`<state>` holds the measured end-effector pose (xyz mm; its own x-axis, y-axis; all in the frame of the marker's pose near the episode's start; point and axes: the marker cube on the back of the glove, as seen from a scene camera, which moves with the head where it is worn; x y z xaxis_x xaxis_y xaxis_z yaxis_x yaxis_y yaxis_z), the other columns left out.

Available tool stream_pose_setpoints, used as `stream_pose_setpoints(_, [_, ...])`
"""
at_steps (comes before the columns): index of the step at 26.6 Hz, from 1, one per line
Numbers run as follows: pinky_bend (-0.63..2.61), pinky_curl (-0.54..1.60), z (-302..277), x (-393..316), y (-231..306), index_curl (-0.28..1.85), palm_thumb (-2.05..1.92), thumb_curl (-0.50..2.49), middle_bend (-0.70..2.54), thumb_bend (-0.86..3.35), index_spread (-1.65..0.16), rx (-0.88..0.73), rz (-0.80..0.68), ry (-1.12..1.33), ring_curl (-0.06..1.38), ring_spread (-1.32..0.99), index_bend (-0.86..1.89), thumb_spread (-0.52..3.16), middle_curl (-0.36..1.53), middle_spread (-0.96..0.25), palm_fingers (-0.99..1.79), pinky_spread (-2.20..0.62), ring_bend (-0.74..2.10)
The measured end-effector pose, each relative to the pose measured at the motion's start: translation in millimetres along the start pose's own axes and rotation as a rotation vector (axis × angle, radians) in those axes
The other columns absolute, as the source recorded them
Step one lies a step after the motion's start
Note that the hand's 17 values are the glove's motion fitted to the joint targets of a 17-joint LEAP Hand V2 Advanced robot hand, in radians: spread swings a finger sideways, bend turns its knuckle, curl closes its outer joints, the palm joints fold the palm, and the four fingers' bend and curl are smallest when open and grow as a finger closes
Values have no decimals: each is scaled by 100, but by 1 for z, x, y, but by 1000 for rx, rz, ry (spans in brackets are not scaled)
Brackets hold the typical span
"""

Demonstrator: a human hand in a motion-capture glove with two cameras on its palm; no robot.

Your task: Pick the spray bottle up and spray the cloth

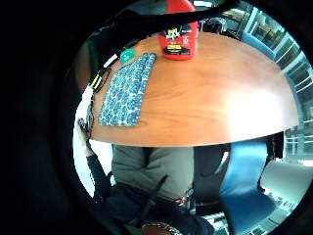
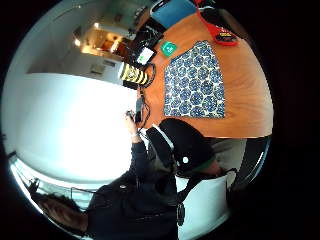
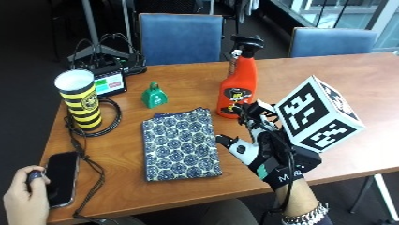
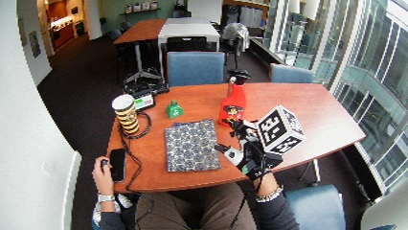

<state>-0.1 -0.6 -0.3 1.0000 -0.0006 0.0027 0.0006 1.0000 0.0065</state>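
Note:
An orange-red spray bottle (image 3: 238, 82) with a black trigger head stands upright on the wooden table (image 3: 349, 84); it also shows in the palm views (image 1: 179, 36) (image 2: 220, 31). A blue patterned cloth (image 3: 180, 142) lies flat in front of the person, left of the bottle (image 4: 233, 103), and appears again as the cloth (image 1: 128, 90) (image 2: 196, 82) (image 4: 190, 144). My gloved right hand (image 3: 262, 140) hovers above the table just in front of the bottle, right of the cloth, fingers spread and holding nothing. The hand (image 4: 245, 143) is apart from the bottle.
A yellow-and-black striped cup (image 3: 80, 98) stands at the left within a cable loop. A small green bell (image 3: 153, 95) and a device with a screen (image 3: 109, 82) sit behind the cloth. The bare left hand (image 3: 25, 199) holds something small by a phone (image 3: 60, 178). Blue chairs (image 3: 181, 37) line the far side.

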Motion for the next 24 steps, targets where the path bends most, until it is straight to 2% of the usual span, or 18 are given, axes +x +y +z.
stream_pose_setpoints(6, [31, 14, -3, -1, -3, 16, 38, 10, 22, 19, -28, 25, -8, -13, 15, 3, 21, 69, 12, 0, 52, 18, 36])
stream_pose_setpoints(14, [30, 20, -7, -2, -12, 22, 44, 14, 20, 17, -34, 68, -1, -21, 21, 2, 18, 91, 18, 0, 54, 22, 38])
stream_pose_setpoints(21, [29, 23, -15, 8, -50, 23, 53, 18, 22, 17, -35, 226, 90, -104, 24, 1, 13, 101, 23, -2, 61, 22, 42])
stream_pose_setpoints(24, [28, 23, -16, 19, -71, 24, 59, 21, 24, 18, -34, 320, 150, -176, 26, -2, 15, 105, 25, -4, 73, 20, 45])
